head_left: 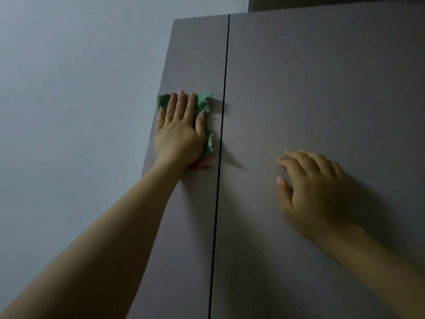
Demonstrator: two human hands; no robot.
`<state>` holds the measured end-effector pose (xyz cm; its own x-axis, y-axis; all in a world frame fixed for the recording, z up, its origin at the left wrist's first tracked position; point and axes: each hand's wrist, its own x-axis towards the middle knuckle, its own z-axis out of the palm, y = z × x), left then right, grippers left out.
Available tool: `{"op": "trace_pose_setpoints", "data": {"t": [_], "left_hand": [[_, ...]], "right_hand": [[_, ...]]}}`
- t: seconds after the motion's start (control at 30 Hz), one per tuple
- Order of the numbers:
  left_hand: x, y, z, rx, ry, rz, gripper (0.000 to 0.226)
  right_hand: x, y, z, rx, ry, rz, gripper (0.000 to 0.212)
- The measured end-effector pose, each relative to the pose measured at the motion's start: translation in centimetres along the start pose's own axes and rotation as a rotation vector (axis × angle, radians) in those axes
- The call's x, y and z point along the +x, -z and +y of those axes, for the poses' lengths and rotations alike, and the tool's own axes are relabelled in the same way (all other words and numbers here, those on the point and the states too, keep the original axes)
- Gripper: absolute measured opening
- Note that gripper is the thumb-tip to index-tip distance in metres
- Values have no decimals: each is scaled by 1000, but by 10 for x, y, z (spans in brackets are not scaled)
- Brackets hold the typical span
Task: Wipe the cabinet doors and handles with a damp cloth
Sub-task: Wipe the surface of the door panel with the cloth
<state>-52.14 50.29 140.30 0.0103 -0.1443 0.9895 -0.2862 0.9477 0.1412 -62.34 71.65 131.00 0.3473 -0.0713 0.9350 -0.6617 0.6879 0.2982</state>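
Two flat grey cabinet doors fill the view, a narrow left door (190, 54) and a wide right door (322, 77), split by a dark vertical gap. My left hand (180, 130) lies flat on a green cloth (203, 104) with a pink edge, pressing it against the left door near the door's left edge. My right hand (315, 194) rests with bent, spread fingers on the right door and holds nothing. No handle shows on either door.
A pale bluish wall (76, 100) runs along the left of the cabinet. A darker panel (333, 2) sits above the cabinet's top edge at the upper right.
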Motion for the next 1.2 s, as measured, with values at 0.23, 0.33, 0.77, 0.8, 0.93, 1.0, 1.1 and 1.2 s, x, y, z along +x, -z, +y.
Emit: {"op": "trace_pose_setpoints", "data": {"t": [0.23,0.33,0.77,0.8,0.93,1.0,1.1,1.2], "left_hand": [[-20,1,-18,-6,-158,18,58],[17,7,-29,-8,8,0,56],[-69,6,-49,11,-70,-14,65],[-80,4,-44,19,-39,-12,66],[-149,0,-34,28,-299,-68,59],[-148,1,-46,49,-385,-82,57],[-117,5,-55,39,-191,-35,58],[-119,4,-47,32,-39,-32,61]], "right_hand": [[21,-5,-37,87,76,22,43],[26,-11,-46,142,75,-17,42],[17,-13,-37,153,125,-91,46],[15,-13,-37,150,127,-91,47],[5,-8,-34,122,179,-42,41],[-3,-3,-31,126,200,-13,37],[-18,2,-23,133,203,8,35],[-26,5,-11,119,215,-21,37]]}}
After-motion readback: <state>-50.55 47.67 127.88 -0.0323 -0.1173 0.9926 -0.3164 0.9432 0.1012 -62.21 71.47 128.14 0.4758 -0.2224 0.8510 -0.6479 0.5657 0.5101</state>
